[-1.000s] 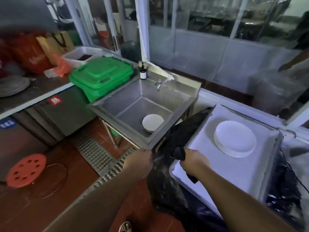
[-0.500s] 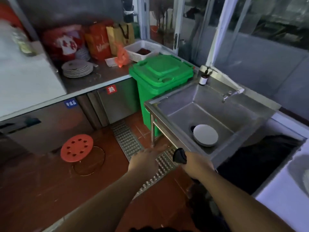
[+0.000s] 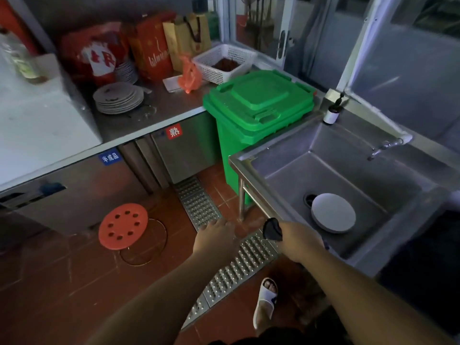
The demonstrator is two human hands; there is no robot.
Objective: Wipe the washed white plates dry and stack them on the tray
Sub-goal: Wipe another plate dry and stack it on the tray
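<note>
One plate (image 3: 333,212) in the sink (image 3: 358,170), perhaps seven stacked plates (image 3: 119,97), one bin (image 3: 258,105).

To your left you see a green bin (image 3: 258,113) with its lid shut just beside the steel sink (image 3: 249,160), a red perforated stool (image 3: 123,226) on the tiled floor, and a white basket (image 3: 224,62) and grey stacked dishes (image 3: 118,97) on the surface (image 3: 154,115).
</note>
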